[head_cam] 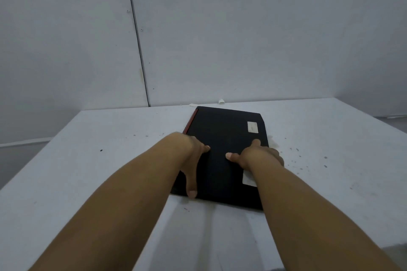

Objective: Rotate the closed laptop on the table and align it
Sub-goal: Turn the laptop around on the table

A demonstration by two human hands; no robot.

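Observation:
A closed black laptop [222, 138] with a red strip along its left edge and two pale stickers lies flat on the white table [110, 160], its long side running away from me. My left hand [193, 156] grips the laptop's left edge, thumb on the lid and a finger stretched back toward the near corner. My right hand [257, 155] holds the right edge, thumb and forefinger on the lid, the other fingers wrapped over the side.
White wall panels [220, 39] rise just behind the table; the laptop's far end lies close to them. A small scrap of white material [221, 101] sits at the table's back edge. Dark specks dot the surface to the right.

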